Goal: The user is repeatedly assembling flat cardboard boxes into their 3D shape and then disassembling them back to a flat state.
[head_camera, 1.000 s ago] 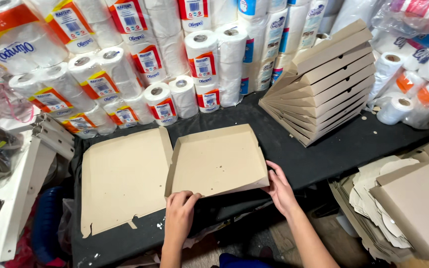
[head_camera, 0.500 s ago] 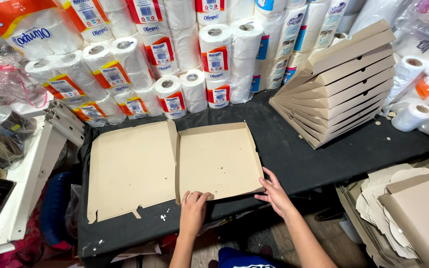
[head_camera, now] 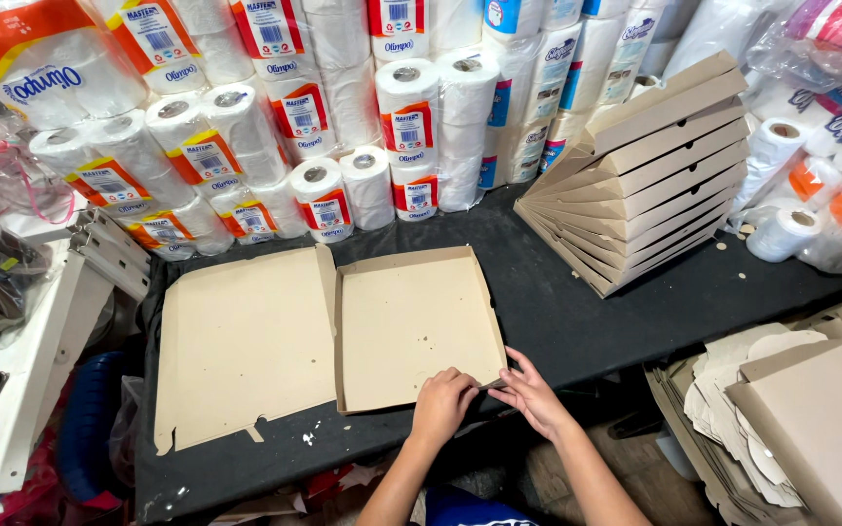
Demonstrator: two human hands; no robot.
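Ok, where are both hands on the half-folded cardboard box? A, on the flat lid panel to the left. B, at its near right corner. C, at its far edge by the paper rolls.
B: the left hand and right hand meet at the near right corner of the cardboard box.

A cramped stockroom or small packing workshop, seen from above. A dark cloth-covered surface (head_camera: 587,312) fills the middle, and a flat brown cardboard box (head_camera: 343,336) lies open on it. Behind the surface, rolls of paper (head_camera: 363,107) in printed wrappers are piled high like a wall, with more rolls in clear plastic bags (head_camera: 821,58) at the right. A leaning stack of folded cardboard boxes (head_camera: 635,175) rests on the surface beside them. Low on the right lies a heap of flat cardboard sheets (head_camera: 791,419) and round cut-out scraps. A white metal shelf (head_camera: 41,360) stands at the left.
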